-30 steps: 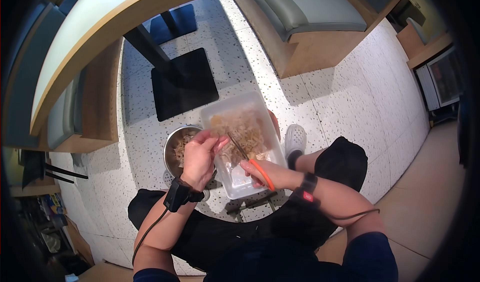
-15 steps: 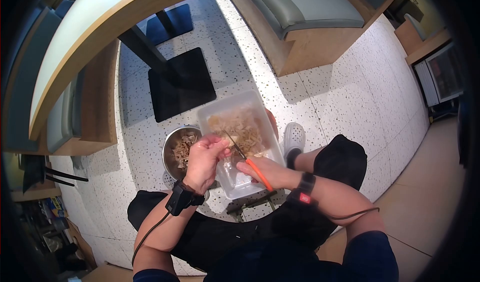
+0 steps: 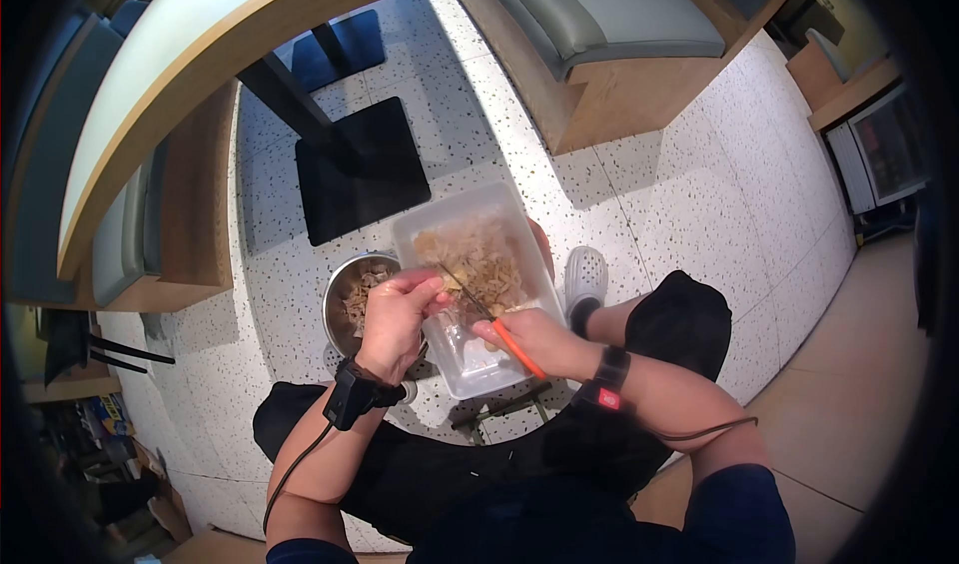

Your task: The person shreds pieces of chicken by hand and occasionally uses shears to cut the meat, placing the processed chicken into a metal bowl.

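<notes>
My right hand (image 3: pixel 547 340) is wrapped round scissors (image 3: pixel 516 348) with orange handles. Their dark blades point up and left over a white plastic tub (image 3: pixel 463 364). At the blades, my left hand (image 3: pixel 393 316) pinches a small pale yellowish piece of food (image 3: pixel 452 281), too small to name. Inside the tub lies a heap of pale, beige-brown food pieces (image 3: pixel 489 254), mostly towards the far end. Left of the tub stands a steel bowl (image 3: pixel 335 314) with brownish pieces (image 3: pixel 357 304) in it, partly covered by my left hand.
A black table base (image 3: pixel 365 179) stands on the speckled floor beyond the tub. The curved table edge (image 3: pixel 200 64) is at upper left, a padded bench (image 3: pixel 619 94) at upper right. A grey clog (image 3: pixel 586 276) is right of the tub, a stool frame (image 3: pixel 509 409) below it.
My left hand has shifted slightly left and down, still pinching the pale piece. The scissors stay over the tub in nearly the same position.
</notes>
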Motion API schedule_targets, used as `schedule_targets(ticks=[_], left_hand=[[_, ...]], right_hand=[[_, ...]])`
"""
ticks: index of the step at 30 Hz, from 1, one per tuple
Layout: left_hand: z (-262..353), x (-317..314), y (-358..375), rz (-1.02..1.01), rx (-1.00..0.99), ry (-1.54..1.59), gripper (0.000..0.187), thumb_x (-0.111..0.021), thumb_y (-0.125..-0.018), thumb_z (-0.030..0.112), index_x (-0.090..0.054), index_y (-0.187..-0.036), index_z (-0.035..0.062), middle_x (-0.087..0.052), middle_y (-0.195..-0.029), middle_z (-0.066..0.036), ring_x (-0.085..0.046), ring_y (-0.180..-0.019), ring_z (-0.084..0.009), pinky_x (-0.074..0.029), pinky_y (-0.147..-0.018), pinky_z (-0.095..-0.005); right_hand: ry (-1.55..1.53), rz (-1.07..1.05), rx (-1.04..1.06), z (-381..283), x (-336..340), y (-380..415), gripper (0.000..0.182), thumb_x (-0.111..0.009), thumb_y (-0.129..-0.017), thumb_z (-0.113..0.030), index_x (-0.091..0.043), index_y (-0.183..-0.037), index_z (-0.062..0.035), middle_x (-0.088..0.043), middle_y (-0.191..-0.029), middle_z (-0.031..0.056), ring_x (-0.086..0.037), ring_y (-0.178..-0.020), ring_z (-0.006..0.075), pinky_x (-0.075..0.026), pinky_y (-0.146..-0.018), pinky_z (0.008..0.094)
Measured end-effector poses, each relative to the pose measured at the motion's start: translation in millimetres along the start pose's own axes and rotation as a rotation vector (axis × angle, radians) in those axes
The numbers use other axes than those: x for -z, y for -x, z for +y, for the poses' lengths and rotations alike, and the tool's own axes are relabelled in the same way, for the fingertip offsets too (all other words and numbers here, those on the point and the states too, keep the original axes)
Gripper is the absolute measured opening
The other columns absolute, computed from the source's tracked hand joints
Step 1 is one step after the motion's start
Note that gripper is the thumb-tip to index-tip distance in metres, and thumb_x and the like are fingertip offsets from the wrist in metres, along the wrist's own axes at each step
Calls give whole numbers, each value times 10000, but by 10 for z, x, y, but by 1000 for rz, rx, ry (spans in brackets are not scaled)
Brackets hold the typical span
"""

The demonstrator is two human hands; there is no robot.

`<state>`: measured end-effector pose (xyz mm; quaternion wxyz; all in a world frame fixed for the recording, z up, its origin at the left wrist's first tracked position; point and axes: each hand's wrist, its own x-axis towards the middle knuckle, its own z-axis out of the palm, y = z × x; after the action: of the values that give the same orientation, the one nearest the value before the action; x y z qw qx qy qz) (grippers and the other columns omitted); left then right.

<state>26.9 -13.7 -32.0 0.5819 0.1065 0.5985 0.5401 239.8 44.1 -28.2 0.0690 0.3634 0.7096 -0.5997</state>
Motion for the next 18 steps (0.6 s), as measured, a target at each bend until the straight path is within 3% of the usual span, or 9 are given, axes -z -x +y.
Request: schedule_targets(ticks=[2, 9, 12, 18], left_hand=[[26, -11, 23, -13, -5, -58, 142, -665, -965, 17, -669, -1088, -54, -689, -933, -84, -673, -776, -150, -581, -759, -275], [2, 28, 26, -78, 14, -131, 87, -681, -955, 20, -666, -1024, -31, -691, -908, -81, -676, -744, -151, -568, -732, -262], [30, 31, 6, -58, 11, -124, 72, -687, -948, 12, -663, -1006, -23, -687, -886, -73, -674, -733, -149, -559, -712, -260], [38, 8, 19, -42, -22, -104, 48, -685, -942, 1, -655, -973, -21, -674, -871, -71, -673, -742, -156, -555, -712, -262]], right_hand=[[-64, -4, -76, -31, -9, 16, 656, -472, -1036, -587, -648, -900, 30, -662, -834, 227, -658, -826, 379, -500, -786, 437], [33, -35, -54, -17, -4, -6, 662, -468, -1038, -588, -650, -891, 31, -664, -832, 224, -657, -812, 361, -501, -781, 429], [-1, 14, 5, 8, -19, -8, 674, -469, -1041, -582, -655, -855, 39, -651, -773, 218, -647, -757, 347, -505, -751, 420], [-72, 58, -78, -37, -34, 7, 707, -478, -1035, -593, -658, -793, 46, -618, -688, 204, -621, -674, 335, -502, -708, 404]])
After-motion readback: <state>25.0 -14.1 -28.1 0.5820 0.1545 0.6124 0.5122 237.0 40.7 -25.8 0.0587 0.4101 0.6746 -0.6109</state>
